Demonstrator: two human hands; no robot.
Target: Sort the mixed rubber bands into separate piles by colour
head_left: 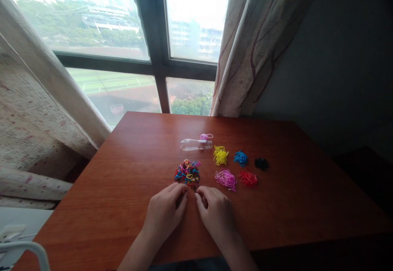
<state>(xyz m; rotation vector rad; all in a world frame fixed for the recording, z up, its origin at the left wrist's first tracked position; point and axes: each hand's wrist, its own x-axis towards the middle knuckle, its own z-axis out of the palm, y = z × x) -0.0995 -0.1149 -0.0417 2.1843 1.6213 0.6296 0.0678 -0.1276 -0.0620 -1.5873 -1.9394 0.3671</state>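
A mixed pile of small coloured rubber bands [187,171] lies on the wooden table [138,148], just beyond my fingertips. My left hand [167,205] is closed at the near left side of the pile, thumb and forefinger together; whatever they hold is too small to make out. Opposite it, my right hand [216,207] pinches what looks like a dark rubber band at the pile's near edge. To the right are sorted heaps of yellow bands [220,155], blue bands [240,158], black bands [261,163], pink bands [226,179] and red bands [248,178].
Behind the piles a clear bottle [195,144] lies on its side, with a pink cap with a loop [204,136] beside it. A window [159,66] and curtains [245,46] stand past the table's far edge. A white curved bar [27,246] shows at lower left.
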